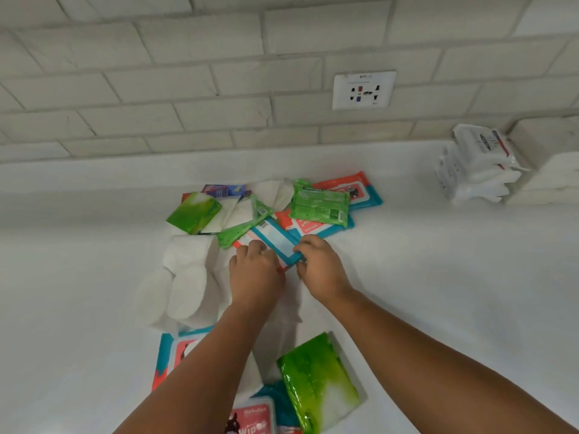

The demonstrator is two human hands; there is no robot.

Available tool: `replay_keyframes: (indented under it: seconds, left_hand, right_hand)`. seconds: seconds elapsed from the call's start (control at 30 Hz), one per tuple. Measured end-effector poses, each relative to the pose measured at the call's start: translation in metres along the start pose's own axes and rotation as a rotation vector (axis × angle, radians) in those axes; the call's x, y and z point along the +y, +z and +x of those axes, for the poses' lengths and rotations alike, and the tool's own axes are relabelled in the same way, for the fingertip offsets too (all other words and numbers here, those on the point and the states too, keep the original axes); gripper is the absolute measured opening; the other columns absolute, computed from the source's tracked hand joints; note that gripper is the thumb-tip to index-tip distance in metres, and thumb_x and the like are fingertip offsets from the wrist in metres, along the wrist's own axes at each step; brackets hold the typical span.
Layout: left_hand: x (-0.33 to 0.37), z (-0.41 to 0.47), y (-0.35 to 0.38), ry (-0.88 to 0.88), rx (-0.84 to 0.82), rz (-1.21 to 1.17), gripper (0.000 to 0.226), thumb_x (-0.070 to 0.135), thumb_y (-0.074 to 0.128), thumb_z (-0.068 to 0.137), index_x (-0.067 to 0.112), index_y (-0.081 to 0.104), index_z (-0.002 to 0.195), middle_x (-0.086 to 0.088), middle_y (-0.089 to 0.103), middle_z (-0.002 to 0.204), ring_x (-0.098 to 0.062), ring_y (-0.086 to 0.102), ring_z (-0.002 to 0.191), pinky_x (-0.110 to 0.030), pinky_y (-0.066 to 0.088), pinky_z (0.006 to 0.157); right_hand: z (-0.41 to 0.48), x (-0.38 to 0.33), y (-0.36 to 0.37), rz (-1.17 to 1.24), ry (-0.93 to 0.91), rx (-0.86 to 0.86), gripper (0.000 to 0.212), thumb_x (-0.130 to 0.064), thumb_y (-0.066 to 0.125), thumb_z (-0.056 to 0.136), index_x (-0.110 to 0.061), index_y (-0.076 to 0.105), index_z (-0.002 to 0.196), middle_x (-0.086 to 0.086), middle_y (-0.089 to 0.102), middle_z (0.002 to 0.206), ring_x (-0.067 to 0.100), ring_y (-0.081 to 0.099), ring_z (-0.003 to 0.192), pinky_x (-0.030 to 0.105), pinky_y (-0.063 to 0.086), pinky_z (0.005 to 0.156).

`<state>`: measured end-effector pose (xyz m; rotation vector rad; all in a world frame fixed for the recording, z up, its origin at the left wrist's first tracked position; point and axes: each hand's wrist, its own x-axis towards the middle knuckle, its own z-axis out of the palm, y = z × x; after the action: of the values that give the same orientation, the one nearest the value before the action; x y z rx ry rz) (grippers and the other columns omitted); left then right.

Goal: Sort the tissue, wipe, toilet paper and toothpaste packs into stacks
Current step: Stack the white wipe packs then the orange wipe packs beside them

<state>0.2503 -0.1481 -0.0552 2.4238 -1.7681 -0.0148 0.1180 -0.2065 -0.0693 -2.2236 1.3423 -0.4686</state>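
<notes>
On the white counter, ctr: L hand and R hand both curl fingers round the near end of a teal-edged wipe pack, whose far end lies in the mixed pile at 12 o'clock. Toilet rolls at 9; green pack at 6; white tissue stack at 2, well apart.

Bottom edge cuts off a red wipe pack.
</notes>
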Motion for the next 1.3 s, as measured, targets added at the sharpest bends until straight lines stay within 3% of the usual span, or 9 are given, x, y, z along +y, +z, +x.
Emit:
replay_keyframes:
  seconds: [0.13,0.3,0.47,0.53,0.7,0.83,1.03,1.17,1.3]
  left_hand:
    - [-0.006,0.001,-0.009,0.048,0.051,-0.133,0.011,0.025,0.060,0.091,0.017,0.068,0.095,-0.005,0.068,0.109,-0.026,0.057,0.100,-0.039,0.051,0.083]
    - [-0.004,-0.005,-0.051,-0.066,0.143,-0.507,0.015,0.028,0.058,0.099,0.016,0.059,0.090,-0.002,0.070,0.084,-0.026,0.064,0.076,-0.036,0.051,0.065]
    - [0.004,-0.003,-0.080,-0.294,0.139,-1.079,0.025,0.052,0.067,0.087,0.033,0.055,0.076,-0.001,0.073,0.076,-0.027,0.073,0.074,-0.053,0.060,0.072]
    - [0.016,-0.004,-0.083,-0.382,0.126,-1.306,0.024,0.039,0.069,0.092,0.027,0.054,0.078,-0.016,0.073,0.087,-0.037,0.071,0.080,-0.058,0.060,0.078]
    - [0.058,-0.010,-0.074,-0.624,0.084,-1.761,0.012,0.021,0.064,0.098,0.014,0.056,0.093,-0.007,0.070,0.084,-0.019,0.068,0.071,-0.038,0.058,0.069]
    - [0.092,-0.026,-0.058,-0.642,-0.126,-1.743,0.009,0.020,0.060,0.100,0.013,0.061,0.105,-0.011,0.077,0.095,-0.020,0.074,0.078,-0.044,0.062,0.075]
    - [0.132,-0.040,-0.038,-0.463,-0.473,-1.568,0.031,0.038,0.058,0.100,0.015,0.067,0.120,-0.010,0.076,0.109,-0.029,0.073,0.103,-0.051,0.058,0.092]
    - [0.162,-0.046,-0.015,-0.376,-0.474,-1.405,0.032,0.036,0.060,0.099,0.011,0.070,0.117,-0.008,0.078,0.105,-0.023,0.074,0.101,-0.040,0.058,0.093]
    - [0.200,-0.057,0.005,-0.365,-0.548,-1.460,0.036,0.033,0.047,0.106,0.008,0.072,0.113,-0.014,0.076,0.106,-0.026,0.073,0.102,-0.036,0.058,0.088]
  right_hand:
    - [-0.001,-0.005,0.000,0.051,0.065,0.055,0.052,-0.014,0.071,0.086,-0.017,0.056,0.136,0.004,0.057,0.132,0.023,0.055,0.119,0.033,0.048,0.101]
    - [-0.012,-0.013,-0.018,0.518,0.229,0.017,0.084,-0.026,0.083,0.079,-0.027,0.036,0.149,-0.002,0.060,0.131,0.017,0.057,0.115,0.031,0.048,0.098]
    - [-0.026,-0.008,-0.051,0.731,0.222,-0.159,0.053,-0.036,0.078,0.083,-0.020,0.060,0.129,-0.005,0.069,0.121,0.010,0.066,0.107,0.033,0.054,0.095]
    - [-0.037,-0.002,-0.068,0.949,0.272,-0.278,0.044,-0.030,0.077,0.084,-0.016,0.062,0.123,-0.001,0.072,0.116,0.015,0.071,0.101,0.037,0.059,0.088]
    - [-0.068,0.027,-0.097,1.206,0.341,-0.255,0.031,-0.010,0.076,0.082,-0.009,0.065,0.112,0.008,0.074,0.106,0.025,0.072,0.094,0.031,0.059,0.073]
    - [-0.091,0.064,-0.117,1.408,0.518,-0.031,0.023,-0.007,0.070,0.087,0.001,0.065,0.109,0.019,0.073,0.106,0.025,0.072,0.090,0.031,0.060,0.071]
    - [-0.120,0.127,-0.151,1.304,0.620,0.006,0.025,-0.009,0.066,0.091,0.008,0.061,0.109,0.022,0.072,0.108,0.029,0.071,0.091,0.043,0.059,0.085]
    - [-0.132,0.150,-0.172,1.240,0.601,-0.036,0.030,-0.015,0.069,0.089,0.008,0.063,0.109,0.018,0.074,0.105,0.030,0.072,0.096,0.047,0.058,0.090]
    - [-0.139,0.165,-0.192,1.093,0.535,-0.056,0.019,-0.012,0.068,0.091,0.006,0.063,0.091,0.019,0.075,0.101,0.027,0.074,0.088,0.037,0.061,0.080]
